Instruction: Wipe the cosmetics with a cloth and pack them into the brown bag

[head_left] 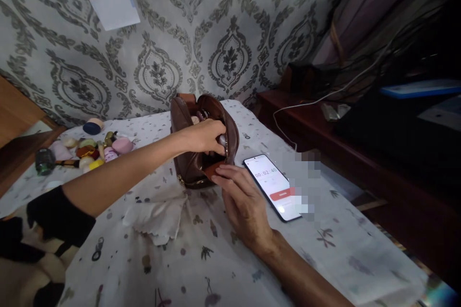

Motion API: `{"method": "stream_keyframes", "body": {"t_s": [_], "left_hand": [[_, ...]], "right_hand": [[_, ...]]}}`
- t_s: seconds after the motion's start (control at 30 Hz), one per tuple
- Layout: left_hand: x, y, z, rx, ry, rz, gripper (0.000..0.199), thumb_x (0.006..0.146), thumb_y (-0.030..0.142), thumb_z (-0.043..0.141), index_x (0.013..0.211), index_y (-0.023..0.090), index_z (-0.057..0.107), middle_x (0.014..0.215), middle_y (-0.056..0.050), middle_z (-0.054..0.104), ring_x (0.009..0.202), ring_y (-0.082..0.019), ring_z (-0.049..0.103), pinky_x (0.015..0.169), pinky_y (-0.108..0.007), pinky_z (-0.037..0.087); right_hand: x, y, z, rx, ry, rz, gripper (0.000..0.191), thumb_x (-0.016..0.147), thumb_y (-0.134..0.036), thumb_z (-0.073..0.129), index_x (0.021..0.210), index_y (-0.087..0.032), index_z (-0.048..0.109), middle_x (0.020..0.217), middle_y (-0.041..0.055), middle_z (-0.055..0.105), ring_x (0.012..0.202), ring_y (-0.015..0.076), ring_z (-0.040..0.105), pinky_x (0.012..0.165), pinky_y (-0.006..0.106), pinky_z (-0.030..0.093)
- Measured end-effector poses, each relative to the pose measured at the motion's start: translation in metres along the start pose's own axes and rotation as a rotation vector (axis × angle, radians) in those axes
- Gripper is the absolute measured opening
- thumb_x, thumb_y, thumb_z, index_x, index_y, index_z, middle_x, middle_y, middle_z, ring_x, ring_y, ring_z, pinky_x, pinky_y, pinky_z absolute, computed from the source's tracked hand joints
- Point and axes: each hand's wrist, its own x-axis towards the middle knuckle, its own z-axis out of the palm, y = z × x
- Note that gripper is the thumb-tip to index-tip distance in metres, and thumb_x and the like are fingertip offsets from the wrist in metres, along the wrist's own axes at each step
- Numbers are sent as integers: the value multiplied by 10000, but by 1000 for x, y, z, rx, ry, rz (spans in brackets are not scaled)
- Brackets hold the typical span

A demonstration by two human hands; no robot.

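Note:
A brown zip-up cosmetic bag (194, 165) stands unzipped on the patterned white sheet, with several small items inside its mouth. My left hand (209, 135) reaches into the opening. Its fingers are curled down by a small pale, shiny item (222, 140) near the zip edge; the fingertips are partly hidden, so what they grip is unclear. At the near right corner, my right hand (243, 201) pinches the rim of the bag between fingers and thumb.
Several cosmetics, including a makeup brush (66, 163) and a pink sponge (122, 145), lie left. A white cloth (158, 218) lies in front of the bag. Right of it is a phone (268, 184) with a running timer, beside a dark red table (306, 122) with a cable.

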Motion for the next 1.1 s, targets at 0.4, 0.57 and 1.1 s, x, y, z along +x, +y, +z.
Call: {"method": "stream_keyframes", "body": {"t_s": [0.4, 0.57, 1.1], "left_hand": [[-17, 1, -12, 211, 57, 58, 219, 778, 301, 729, 894, 145, 630, 843, -56, 680, 814, -221, 612, 688, -277, 412], [-34, -5, -23, 175, 150, 49, 219, 880, 260, 601, 1057, 137, 637, 1026, -88, 695, 911, -209, 621, 751, -279, 430], [-20, 5, 4, 60, 287, -46, 31, 807, 179, 655, 799, 191, 628, 849, -11, 752, 836, -188, 667, 670, -275, 408]], "right_hand": [[-4, 1, 2, -3, 6, -59, 443, 904, 15, 468, 1249, -212, 629, 1185, 121, 682, 1175, 248, 612, 971, 468, 549], [-8, 2, 4, -40, 4, -64, 499, 920, -1, 438, 1335, -235, 588, 1311, 135, 635, 1272, 270, 572, 1017, 518, 525], [-9, 0, 9, -40, 38, -99, 471, 919, -20, 439, 1305, -229, 610, 1268, 138, 658, 1255, 273, 585, 1011, 529, 531]]}}
